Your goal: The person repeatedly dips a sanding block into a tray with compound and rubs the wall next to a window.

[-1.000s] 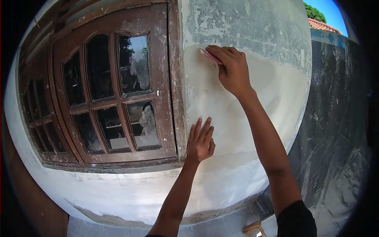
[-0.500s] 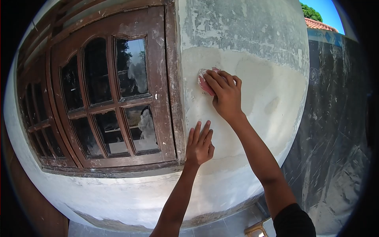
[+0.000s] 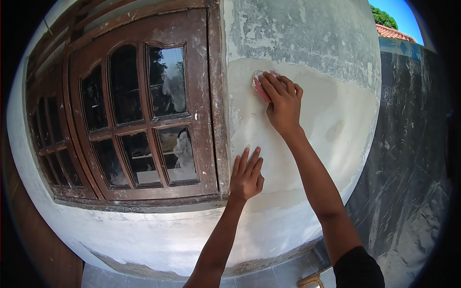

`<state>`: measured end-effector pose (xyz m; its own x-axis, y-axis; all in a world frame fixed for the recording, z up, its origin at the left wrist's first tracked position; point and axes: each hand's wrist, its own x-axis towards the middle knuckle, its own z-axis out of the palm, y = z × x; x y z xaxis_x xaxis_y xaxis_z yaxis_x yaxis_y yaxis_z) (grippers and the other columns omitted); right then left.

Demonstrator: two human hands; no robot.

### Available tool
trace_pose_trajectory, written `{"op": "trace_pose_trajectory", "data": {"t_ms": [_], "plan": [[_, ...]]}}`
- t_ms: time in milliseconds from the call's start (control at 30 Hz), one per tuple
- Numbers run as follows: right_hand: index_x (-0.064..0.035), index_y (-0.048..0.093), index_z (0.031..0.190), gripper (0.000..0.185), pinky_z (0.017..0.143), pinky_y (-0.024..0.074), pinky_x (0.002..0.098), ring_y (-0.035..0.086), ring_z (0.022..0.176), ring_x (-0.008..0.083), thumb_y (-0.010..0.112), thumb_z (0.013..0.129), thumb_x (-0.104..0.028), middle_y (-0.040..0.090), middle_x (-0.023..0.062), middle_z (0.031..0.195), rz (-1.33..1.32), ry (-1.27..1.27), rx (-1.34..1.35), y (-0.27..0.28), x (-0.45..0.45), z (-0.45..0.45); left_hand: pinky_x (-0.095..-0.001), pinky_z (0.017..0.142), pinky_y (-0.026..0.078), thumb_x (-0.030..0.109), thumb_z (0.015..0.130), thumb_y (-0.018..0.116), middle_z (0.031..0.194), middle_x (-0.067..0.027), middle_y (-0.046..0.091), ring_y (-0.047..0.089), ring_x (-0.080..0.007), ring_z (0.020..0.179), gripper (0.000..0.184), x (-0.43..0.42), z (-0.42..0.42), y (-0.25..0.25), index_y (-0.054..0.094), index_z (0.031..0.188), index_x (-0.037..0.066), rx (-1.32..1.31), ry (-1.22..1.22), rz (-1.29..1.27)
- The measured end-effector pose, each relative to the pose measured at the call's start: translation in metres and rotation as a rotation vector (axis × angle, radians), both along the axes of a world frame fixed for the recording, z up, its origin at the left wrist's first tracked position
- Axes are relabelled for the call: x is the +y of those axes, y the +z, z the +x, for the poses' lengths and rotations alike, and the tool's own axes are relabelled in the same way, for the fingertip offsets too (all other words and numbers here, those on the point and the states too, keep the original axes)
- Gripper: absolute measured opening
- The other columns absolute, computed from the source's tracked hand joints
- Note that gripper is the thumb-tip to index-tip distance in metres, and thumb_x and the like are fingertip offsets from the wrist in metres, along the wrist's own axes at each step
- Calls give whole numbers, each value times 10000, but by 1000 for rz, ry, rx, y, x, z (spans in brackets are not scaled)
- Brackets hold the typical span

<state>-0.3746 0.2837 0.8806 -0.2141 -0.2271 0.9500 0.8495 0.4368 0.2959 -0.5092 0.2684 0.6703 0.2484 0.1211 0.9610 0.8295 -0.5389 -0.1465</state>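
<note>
My right hand (image 3: 284, 103) is closed over a folded piece of red sandpaper (image 3: 260, 89) with white dust on it, and presses it flat to the wall (image 3: 312, 149). The fingers hide much of the sheet. Lower and to the left, my left hand (image 3: 247, 175) lies open against the same wall with its fingers stretched upward, holding nothing. Around both hands the wall has a smooth pale coat. Above that coat, the surface is grey and patchy with flaking paint.
Close to my left hand is a brown wooden window (image 3: 211, 144) with glass panes and a worn frame. A dark plastic sheet (image 3: 408, 129) hangs at the right. Grey floor tiles (image 3: 269, 278) and a wood-edged object (image 3: 312, 280) show at the bottom.
My right hand has slid the sandpaper a little up and to the right along the wall. The left hand stays nearly in place. The view has shifted slightly.
</note>
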Motion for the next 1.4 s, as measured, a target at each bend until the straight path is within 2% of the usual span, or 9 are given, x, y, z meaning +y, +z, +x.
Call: {"op": "trace_pose_trajectory", "data": {"t_ms": [300,400,567,633,800,967,1067,1267,1400], "plan": [[-148,651,1304,671,1009,338,448,551,1232,261,654,680,99,630,-2,1369,-95,-40,-36,-75,-12,23,-542,1197,269,122,810,616,1572,-71,456,361,-357,1476,414,0,2,-2,660,1217,56,-5,17,-8],[-154,659,1303,680,1008,340,444,555,1212,265,653,674,104,641,-10,1359,-82,-33,-23,-61,-15,23,-538,1200,265,129,815,612,1571,-69,457,358,-354,1477,404,1,2,0,665,1210,57,-3,32,6],[-173,651,1311,668,1010,346,440,563,1197,255,645,699,97,640,-25,1354,34,13,12,2,-8,3,-496,1221,253,160,827,597,1591,-55,431,330,-320,1499,424,0,1,-2,665,1236,76,14,80,-13],[-168,642,1312,639,1008,349,444,559,1216,253,646,723,79,634,-18,1352,52,11,-3,10,-2,-3,-519,1212,257,149,827,603,1588,-54,434,325,-328,1498,418,1,1,-3,661,1234,76,9,65,-27],[-161,647,1306,629,1011,346,457,549,1229,266,654,721,70,617,-9,1379,-9,-16,-11,-40,2,0,-549,1202,256,139,828,611,1579,-54,444,340,-338,1487,418,0,1,-6,654,1240,78,0,52,-21],[-151,662,1289,671,1006,337,466,552,1219,263,664,661,85,637,-3,1352,-142,-40,-68,-93,-14,20,-552,1200,250,128,827,606,1569,-52,462,375,-337,1472,413,-1,3,-7,654,1235,79,-20,53,2],[-155,667,1287,692,1001,339,462,556,1216,261,662,641,91,646,-5,1339,-59,-10,-37,-69,-23,16,-549,1199,252,125,829,605,1569,-52,461,367,-331,1479,397,1,4,-7,660,1219,78,-19,71,28],[-189,647,1304,609,1002,344,459,563,1219,258,658,748,58,646,-20,1334,83,-5,-13,21,-14,-15,-541,1201,252,128,836,600,1571,-48,459,364,-326,1480,388,0,1,-7,662,1216,79,-18,51,-10],[-176,646,1303,606,1008,343,459,546,1244,258,656,744,58,630,-14,1352,31,-25,-20,-11,0,-16,-539,1203,250,128,837,598,1563,-47,471,370,-327,1477,387,0,1,-8,662,1216,78,-8,60,-12]]}}
